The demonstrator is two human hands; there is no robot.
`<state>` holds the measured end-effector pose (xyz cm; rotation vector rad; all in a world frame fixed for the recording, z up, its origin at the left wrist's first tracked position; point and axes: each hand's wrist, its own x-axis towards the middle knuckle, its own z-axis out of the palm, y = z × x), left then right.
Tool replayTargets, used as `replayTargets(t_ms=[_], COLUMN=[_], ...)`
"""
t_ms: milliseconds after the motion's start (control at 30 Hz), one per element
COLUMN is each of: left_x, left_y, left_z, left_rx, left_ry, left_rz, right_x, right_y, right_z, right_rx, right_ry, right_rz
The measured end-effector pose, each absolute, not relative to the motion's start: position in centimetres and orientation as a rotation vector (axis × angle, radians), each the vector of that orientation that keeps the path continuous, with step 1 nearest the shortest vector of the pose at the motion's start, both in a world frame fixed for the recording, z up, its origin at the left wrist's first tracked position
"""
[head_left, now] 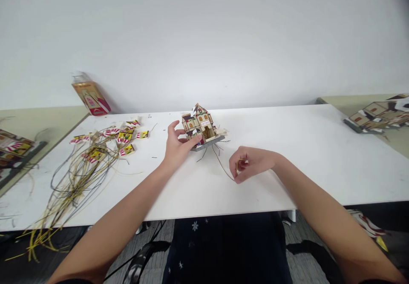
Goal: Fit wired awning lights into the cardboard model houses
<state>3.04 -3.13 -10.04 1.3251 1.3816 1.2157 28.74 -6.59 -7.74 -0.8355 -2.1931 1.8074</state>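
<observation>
In the middle of the white table stands a small model house [200, 124] with a "GIFT SHOP" sign and a grey base, slightly tilted. My left hand [179, 145] grips its left side, thumb at the front and fingers behind. Several thin wires come out from under the base. One longer dark wire [223, 167] runs down to the right, and my right hand [251, 163] pinches its end between closed fingertips. A small yellowish bit shows within the right hand's fingers; what it is I cannot make out.
At left lies a bundle of yellow and dark wires [75, 194] with several small red-white striped pieces [124, 137], hanging over the table's front edge. A bottle [91, 96] leans by the wall. More model houses sit at far left [15, 154] and far right [377, 113].
</observation>
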Motion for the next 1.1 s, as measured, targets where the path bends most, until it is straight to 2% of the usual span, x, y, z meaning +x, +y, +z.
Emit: replayTargets(t_ms=[167,300,367,600,800,867,1033,1100], left_x=[3.0,3.0,3.1,3.0,3.0,3.1,3.2,3.3], left_y=[-3.0,-3.1,-3.3,-3.5,-3.8,-3.8,-4.0,-4.0], left_z=[-10.2,-10.2,-10.1,-10.0,-10.0,-9.8,-9.5,-9.4], left_rx=[1.328,1.35,1.364,1.428,1.457,1.457,1.456,1.465], left_ry=[1.388,1.386,1.379,1.379,1.356,1.362,1.354,1.33], left_rz=[1.215,1.215,1.219,1.209,1.215,1.211,1.169,1.154], right_x=[28.5,28.4,28.3,27.6,27.5,27.6,27.5,27.2], right_y=[-6.0,-5.8,-5.6,-5.1,-4.9,-5.0,-5.4,-5.7], right_z=[-8.4,-9.2,-9.4,-10.1,-10.7,-11.1,-11.9,-11.9], right_rx=[-1.291,-1.464,-1.462,-1.311,-1.214,-1.177,-1.027,-0.939], right_ry=[-1.972,-1.722,-1.683,-1.502,-1.473,-1.541,-1.836,-1.903], right_rz=[1.344,1.098,1.084,1.383,1.214,1.063,0.334,0.147])
